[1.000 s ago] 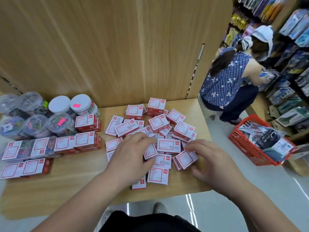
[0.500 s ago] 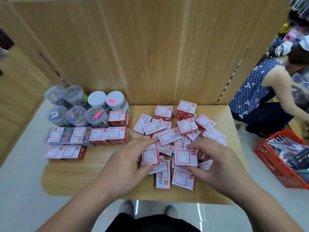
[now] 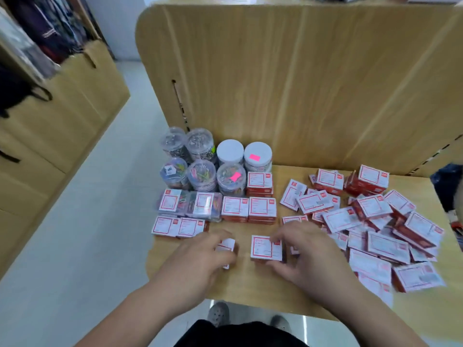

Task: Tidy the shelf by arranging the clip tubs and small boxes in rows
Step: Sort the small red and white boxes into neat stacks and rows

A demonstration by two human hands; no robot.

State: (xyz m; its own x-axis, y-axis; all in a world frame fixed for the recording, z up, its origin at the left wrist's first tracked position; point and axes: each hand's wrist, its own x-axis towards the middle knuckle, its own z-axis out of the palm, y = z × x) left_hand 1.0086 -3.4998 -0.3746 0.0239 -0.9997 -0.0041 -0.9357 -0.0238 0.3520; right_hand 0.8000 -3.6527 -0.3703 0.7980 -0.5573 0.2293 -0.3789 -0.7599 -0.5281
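Observation:
Several clear and white-lidded clip tubs (image 3: 201, 162) stand in rows at the shelf's back left. In front of them lie tidy rows of small red-and-white boxes (image 3: 248, 207). A loose heap of the same boxes (image 3: 370, 221) covers the right half of the wooden shelf (image 3: 253, 284). My left hand (image 3: 200, 259) grips one small box (image 3: 226, 245) near the front, just right of the front row. My right hand (image 3: 303, 251) pinches another small box (image 3: 266, 247) by its right side, flat on the shelf between both hands.
A tall wooden back panel (image 3: 288, 83) rises behind the shelf. Pale floor (image 3: 87, 221) and a wooden cabinet (image 3: 50, 121) with hanging bags lie to the left. My shoes (image 3: 219, 314) show below the shelf's front edge.
Both hands left the heap, each carrying a box leftward to the bare front area beside the tidy rows. My view swung left; the crouching person and red basket dropped out of sight.

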